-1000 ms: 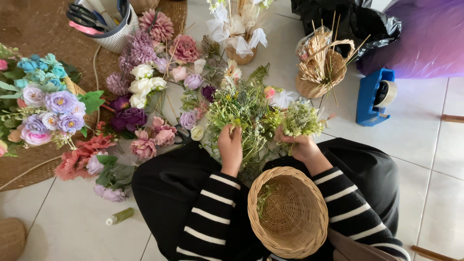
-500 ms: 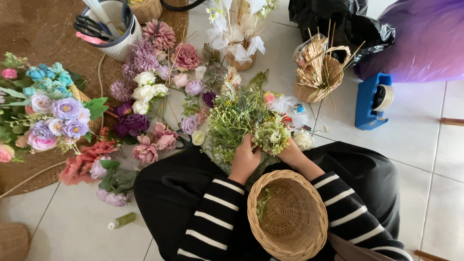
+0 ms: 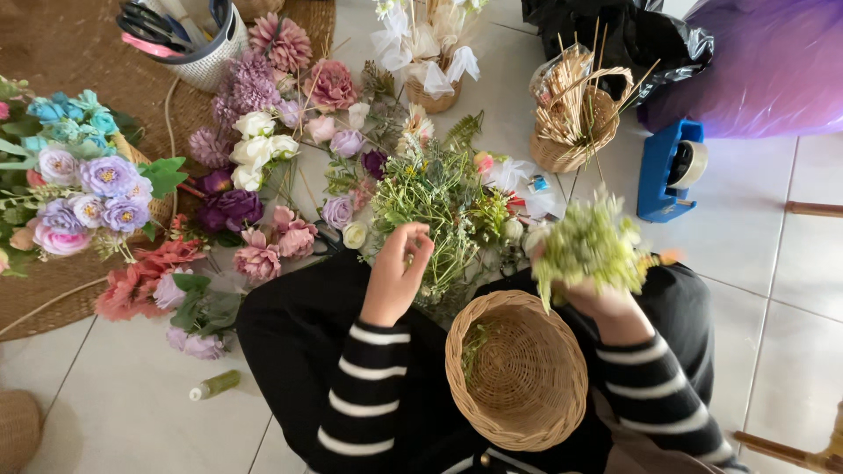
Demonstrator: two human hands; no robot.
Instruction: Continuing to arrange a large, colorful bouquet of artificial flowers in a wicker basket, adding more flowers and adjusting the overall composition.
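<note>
right hand [image 3: 606, 303] clamped on green sprig bunch [image 3: 590, 246], held above basket [image 3: 518, 373] in lap | left hand [image 3: 397, 272] fingers loosely curled, empty, beside greenery pile [image 3: 430, 206] on floor | hands apart

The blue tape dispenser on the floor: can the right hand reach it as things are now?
Probably not at once: the right hand is full, holding a green flower bunch. The tape dispenser lies just beyond it, with bare tile between.

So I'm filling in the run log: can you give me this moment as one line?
left hand: on green sprigs | right hand: holds pale green bunch | wicker basket: on lap
</note>
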